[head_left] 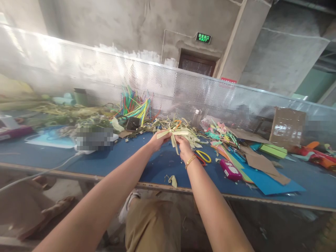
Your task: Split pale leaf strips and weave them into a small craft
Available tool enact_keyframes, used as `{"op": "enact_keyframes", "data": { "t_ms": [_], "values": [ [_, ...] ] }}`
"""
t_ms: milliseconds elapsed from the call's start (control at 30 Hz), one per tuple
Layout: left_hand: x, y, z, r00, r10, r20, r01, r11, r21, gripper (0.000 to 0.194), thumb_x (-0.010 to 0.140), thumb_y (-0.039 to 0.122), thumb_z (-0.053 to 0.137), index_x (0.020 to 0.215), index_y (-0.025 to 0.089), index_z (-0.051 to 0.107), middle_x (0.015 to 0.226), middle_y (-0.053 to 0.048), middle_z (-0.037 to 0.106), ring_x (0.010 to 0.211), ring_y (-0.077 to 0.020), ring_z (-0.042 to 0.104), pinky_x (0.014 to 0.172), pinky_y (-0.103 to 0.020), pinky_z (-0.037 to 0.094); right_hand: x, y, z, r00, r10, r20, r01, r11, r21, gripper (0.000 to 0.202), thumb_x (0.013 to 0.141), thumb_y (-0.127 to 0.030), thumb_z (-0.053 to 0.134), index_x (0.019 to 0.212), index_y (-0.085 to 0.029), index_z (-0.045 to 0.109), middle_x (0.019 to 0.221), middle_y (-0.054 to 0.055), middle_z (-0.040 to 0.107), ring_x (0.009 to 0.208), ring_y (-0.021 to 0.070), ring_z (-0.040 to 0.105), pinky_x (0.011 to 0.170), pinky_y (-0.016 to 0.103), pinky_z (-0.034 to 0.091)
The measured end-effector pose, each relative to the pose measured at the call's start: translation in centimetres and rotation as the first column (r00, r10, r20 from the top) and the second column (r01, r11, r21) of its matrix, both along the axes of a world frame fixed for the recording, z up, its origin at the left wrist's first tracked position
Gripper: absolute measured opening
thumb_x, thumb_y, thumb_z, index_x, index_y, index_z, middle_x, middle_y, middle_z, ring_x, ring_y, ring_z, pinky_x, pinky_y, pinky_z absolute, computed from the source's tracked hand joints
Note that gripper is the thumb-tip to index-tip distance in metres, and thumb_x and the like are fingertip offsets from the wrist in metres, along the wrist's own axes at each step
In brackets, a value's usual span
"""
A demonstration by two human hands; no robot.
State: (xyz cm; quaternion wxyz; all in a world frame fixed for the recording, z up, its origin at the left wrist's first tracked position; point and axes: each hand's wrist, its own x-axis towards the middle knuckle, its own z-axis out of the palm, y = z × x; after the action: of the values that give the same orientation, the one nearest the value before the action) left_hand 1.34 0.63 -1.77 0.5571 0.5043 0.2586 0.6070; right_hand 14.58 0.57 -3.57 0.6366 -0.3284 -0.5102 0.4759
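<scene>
Pale yellow-green flat strips (173, 137) cross one another between my two hands, above the blue tabletop. My left hand (159, 139) is closed on them from the left, and my right hand (183, 145), below a gold bracelet-wearing wrist, pinches them from the right. One strip end hangs down between the hands. Behind and beneath lies a loose heap of similar pale strips (193, 138). A yellow-handled tool (204, 156), partly hidden, rests beside my right wrist. Near the table's front edge is a small pale scrap (173, 181).
Colourful pipe cleaners (135, 105) stand at the back left, near a black box (133, 123). A steel bottle (196, 118) stands behind the heap. Rightward lie a magenta box (230, 170), blue sheets (273, 182) and cardboard (258, 160). A white cable (56, 168) crosses the left edge.
</scene>
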Motion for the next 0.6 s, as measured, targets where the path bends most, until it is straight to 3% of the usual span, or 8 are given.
{"op": "enact_keyframes", "data": {
  "t_ms": [100,267,367,600],
  "values": [
    [-0.23,0.09,0.08,1.0,-0.02,0.015,0.02,1.0,0.001,0.038,0.054,0.033,0.084,0.085,0.015,0.07,0.082,-0.006,0.068,0.076,-0.0143,0.062,0.073,-0.026,0.048,-0.1,-0.03,0.14,1.0,-0.007,-0.009,0.007,1.0,0.005,0.028,0.062,-0.042,0.071,0.074,-0.018,0.065,0.071,0.001,0.067,0.069,0.0168,0.061,0.068,0.03,0.046],
    [-0.25,0.14,0.06,1.0,0.008,-0.026,-0.008,1.0,0.001,0.035,0.057,0.032,0.082,0.084,0.014,0.07,0.071,-0.003,0.064,0.059,-0.0096,0.054,0.053,-0.021,0.04,-0.19,-0.49,0.3,0.999,0.01,0.036,-0.011,1.0,0.029,0.028,0.058,-0.037,0.073,0.075,-0.017,0.065,0.072,0.0,0.067,0.068,0.0145,0.058,0.068,0.028,0.045],
    [-0.18,0.2,0.01,1.0,0.009,-0.021,-0.009,1.0,0.007,0.034,0.056,0.031,0.082,0.081,0.013,0.069,0.065,-0.001,0.061,0.053,-0.0085,0.05,0.048,-0.021,0.036,-0.17,-0.53,0.31,0.999,0.03,0.045,-0.031,0.999,0.009,0.028,0.058,-0.036,0.073,0.075,-0.016,0.065,0.071,0.001,0.067,0.067,0.0144,0.057,0.066,0.027,0.045],
    [-0.1,0.06,-0.03,0.999,-0.043,-0.01,0.043,0.999,-0.01,0.043,0.054,0.03,0.082,0.09,0.011,0.067,0.068,-0.003,0.063,0.056,-0.0126,0.056,0.051,-0.025,0.041,-0.35,-0.45,0.34,0.991,-0.109,0.078,0.106,0.994,0.038,0.027,0.065,-0.038,0.066,0.083,-0.019,0.06,0.07,0.0,0.066,0.064,0.0151,0.059,0.063,0.028,0.046]
  ]
}}
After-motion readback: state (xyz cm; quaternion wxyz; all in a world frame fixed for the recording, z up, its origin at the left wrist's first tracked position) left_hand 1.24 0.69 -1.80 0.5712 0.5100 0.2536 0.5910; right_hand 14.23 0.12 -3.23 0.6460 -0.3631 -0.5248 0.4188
